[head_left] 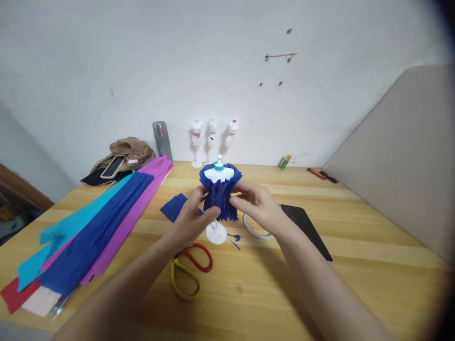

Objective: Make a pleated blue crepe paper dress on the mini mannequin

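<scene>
A small white mannequin (217,175) stands upright in front of me on a round base, with a teal band at its neck. Pleated dark blue crepe paper (222,201) wraps its torso like a dress, ruffled at top and bottom. My left hand (194,213) closes on the paper's left side, thumb in front. From the other side my right hand (256,202) grips it at the waist, with some fingers hidden behind. Beside the base lie thin blue paper scraps (234,239). A flat blue paper piece (174,207) lies left of the mannequin, partly covered by my left hand.
Scissors (187,279) with red and yellow handles lie in front. Right of the mannequin are a tape roll (254,232) and a black tablet-like slab (307,227). Coloured paper sheets (95,237), a phone (113,166) and a flask (162,139) occupy the left. Three mannequins (196,137) stand behind.
</scene>
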A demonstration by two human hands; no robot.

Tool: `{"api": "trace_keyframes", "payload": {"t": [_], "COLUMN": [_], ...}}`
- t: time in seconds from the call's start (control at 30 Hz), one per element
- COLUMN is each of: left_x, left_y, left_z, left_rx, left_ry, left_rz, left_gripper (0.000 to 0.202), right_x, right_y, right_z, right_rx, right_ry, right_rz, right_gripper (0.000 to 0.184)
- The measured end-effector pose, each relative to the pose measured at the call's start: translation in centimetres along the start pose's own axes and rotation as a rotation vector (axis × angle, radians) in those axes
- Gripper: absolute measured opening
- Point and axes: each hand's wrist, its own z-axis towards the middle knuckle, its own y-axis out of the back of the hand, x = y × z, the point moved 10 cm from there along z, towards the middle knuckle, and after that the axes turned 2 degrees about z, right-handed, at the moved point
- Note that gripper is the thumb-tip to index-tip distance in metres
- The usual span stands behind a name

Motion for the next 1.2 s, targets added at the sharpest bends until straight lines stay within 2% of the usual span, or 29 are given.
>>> {"api": "trace_keyframes", "payload": {"t": [0.1, 0.3, 0.5, 0.9, 1.03, 1.2], "left_x": [0.2, 1.3, 1.2, 1.6, 2.2, 2.4], "left_y": [-1.3, -0.8, -0.8, -0.7, -1.0, -1.3], "left_z": [-0.1, 0.3, 0.9, 1.0, 1.1, 1.2], "left_rx": [0.036, -0.082, -0.081, -0.067, -0.049, -0.050], "left_ry": [0.063, 0.121, 0.099, 0.152, 0.212, 0.220], "left_rz": [-0.059, -0.026, -0.034, -0.047, -0.077, -0.090], "left_gripper": [0.047, 0.037, 0.043, 0.041, 0.046, 0.049], "right_x": [0.0, 0.1, -0.5, -1.0, -1.3, -1.0], "right_y": [0.1, 0.7, 2.1, 1.5, 1.1, 1.1], "right_z": [0.0, -0.1, -0.3, 0.0, -0.1, -0.1], "right_rx": [-0.005, -0.069, -0.233, -0.189, -0.162, -0.177], "right_ry": [0.013, 0.036, -0.004, -0.005, -0.024, -0.008], "right_rz": [0.009, 0.003, 0.022, -0.005, -0.013, -0.035], "right_gripper": [0.027, 0.022, 0.014, 0.009, 0.011, 0.014]}}
